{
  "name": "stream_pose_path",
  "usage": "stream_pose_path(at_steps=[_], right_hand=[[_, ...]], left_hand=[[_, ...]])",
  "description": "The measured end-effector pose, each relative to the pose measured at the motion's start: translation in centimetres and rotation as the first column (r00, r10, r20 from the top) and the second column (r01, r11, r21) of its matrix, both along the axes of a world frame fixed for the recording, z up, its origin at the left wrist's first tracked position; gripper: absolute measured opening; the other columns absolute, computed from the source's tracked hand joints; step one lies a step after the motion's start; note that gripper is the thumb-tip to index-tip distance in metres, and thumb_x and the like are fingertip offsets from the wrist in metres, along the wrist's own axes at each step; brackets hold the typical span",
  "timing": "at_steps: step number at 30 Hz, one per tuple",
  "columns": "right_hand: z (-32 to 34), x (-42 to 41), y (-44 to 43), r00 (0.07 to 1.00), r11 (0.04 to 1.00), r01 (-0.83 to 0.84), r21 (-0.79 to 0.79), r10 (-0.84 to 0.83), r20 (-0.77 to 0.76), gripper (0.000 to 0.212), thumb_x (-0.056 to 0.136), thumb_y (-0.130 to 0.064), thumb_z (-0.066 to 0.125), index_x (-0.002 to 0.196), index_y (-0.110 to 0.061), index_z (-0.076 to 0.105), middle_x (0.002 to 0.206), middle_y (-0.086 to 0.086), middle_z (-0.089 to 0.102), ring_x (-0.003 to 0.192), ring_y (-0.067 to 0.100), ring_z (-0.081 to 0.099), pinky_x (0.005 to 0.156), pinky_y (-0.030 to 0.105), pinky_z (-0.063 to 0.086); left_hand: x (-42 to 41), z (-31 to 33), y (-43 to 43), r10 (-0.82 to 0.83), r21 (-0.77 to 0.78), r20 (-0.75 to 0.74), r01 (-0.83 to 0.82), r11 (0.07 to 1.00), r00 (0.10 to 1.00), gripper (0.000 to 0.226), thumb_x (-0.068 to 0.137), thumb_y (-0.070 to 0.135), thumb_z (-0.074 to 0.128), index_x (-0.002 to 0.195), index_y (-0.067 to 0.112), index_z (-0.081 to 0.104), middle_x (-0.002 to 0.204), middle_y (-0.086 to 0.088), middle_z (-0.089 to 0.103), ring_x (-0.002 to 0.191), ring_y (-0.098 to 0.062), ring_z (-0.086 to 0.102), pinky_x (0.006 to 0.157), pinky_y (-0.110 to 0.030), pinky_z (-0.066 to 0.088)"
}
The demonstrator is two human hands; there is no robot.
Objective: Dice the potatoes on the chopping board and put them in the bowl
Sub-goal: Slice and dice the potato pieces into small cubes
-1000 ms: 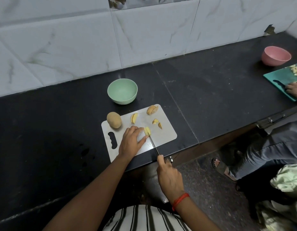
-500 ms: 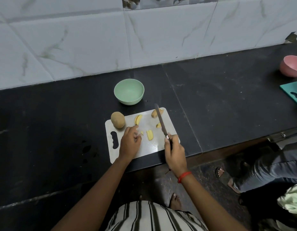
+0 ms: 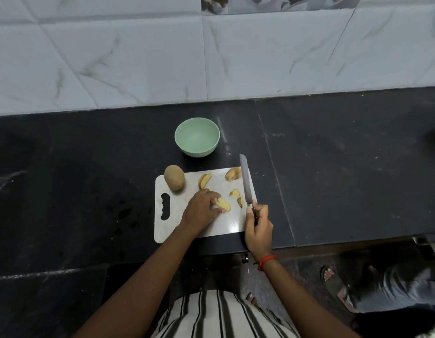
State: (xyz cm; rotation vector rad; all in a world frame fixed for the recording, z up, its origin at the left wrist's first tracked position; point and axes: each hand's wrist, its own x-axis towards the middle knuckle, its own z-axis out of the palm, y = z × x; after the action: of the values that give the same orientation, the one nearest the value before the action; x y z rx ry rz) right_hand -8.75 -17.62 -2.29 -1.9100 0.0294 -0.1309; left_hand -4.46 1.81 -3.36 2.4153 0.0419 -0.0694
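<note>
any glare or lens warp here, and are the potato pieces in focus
Head view: glare on the near right corner of the chopping board; the wide lens bows the wall tiles and counter edge; the counter is dim at left; the potato wedge in the left hand and the knife in the right hand look soft but readable.

- A kitchen: a long black stone counter (image 3: 333, 179) runs along a wall of white, marble-veined tiles (image 3: 138, 57).
- Food preparation is laid out on the counter: a white chopping board (image 3: 223, 220), a whole potato (image 3: 174, 178), cut potato wedges (image 3: 204, 180) and a pale green bowl (image 3: 197, 148).
- A kitchen knife (image 3: 245, 181) is over the board.
</note>
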Motion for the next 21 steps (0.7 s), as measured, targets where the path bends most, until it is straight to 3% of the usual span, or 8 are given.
stream_pose_path(at_steps=[6,11,16,21], right_hand=[[-0.3,0.2,-0.2,1.0,1.0,-0.024,0.0,0.024,-0.02,0.003,0.104,-0.021,0.05,0.102,-0.024,0.049,0.096,-0.015,0.065,0.087,0.0,0.064,0.069,0.02,0.052],[-0.4,0.3,-0.3,0.999,0.999,-0.033,-0.018,0.033,-0.011,0.005,0.104,-0.021,0.051,0.103,-0.025,0.049,0.092,-0.024,0.063,0.086,-0.005,0.063,0.068,0.015,0.049],[-0.3,0.3,-0.3,0.999,0.998,-0.051,-0.022,0.051,-0.008,0.003,0.104,-0.021,0.05,0.105,-0.024,0.048,0.094,-0.024,0.06,0.088,-0.012,0.06,0.067,0.005,0.044],[-0.4,0.2,-0.3,0.998,0.998,-0.063,-0.012,0.063,-0.004,0.004,0.104,-0.028,0.047,0.106,-0.025,0.048,0.089,-0.014,0.064,0.082,0.0,0.064,0.062,0.011,0.046]], left_hand=[[1.5,0.5,-3.9,0.041,-0.044,0.03,-0.039,0.998,0.999,0.043,0.086,0.028,0.078,0.126,0.017,0.068,0.094,0.008,0.057,0.093,-0.017,0.059,0.082,-0.029,0.049],[0.8,0.4,-3.5,0.059,-0.109,0.077,-0.051,0.993,0.995,0.051,0.087,0.027,0.074,0.136,0.026,0.058,0.09,0.013,0.06,0.086,-0.006,0.056,0.083,-0.028,0.054],[1.1,1.3,-1.0,0.313,-0.079,0.301,-0.304,0.949,0.901,0.037,0.09,0.013,0.068,0.126,0.017,0.061,0.114,0.003,0.056,0.106,-0.017,0.053,0.092,-0.03,0.048],[1.8,0.8,1.0,0.352,0.053,0.2,-0.369,0.928,0.914,0.038,0.087,0.017,0.073,0.123,0.011,0.063,0.122,-0.004,0.056,0.115,-0.025,0.052,0.083,-0.038,0.054]])
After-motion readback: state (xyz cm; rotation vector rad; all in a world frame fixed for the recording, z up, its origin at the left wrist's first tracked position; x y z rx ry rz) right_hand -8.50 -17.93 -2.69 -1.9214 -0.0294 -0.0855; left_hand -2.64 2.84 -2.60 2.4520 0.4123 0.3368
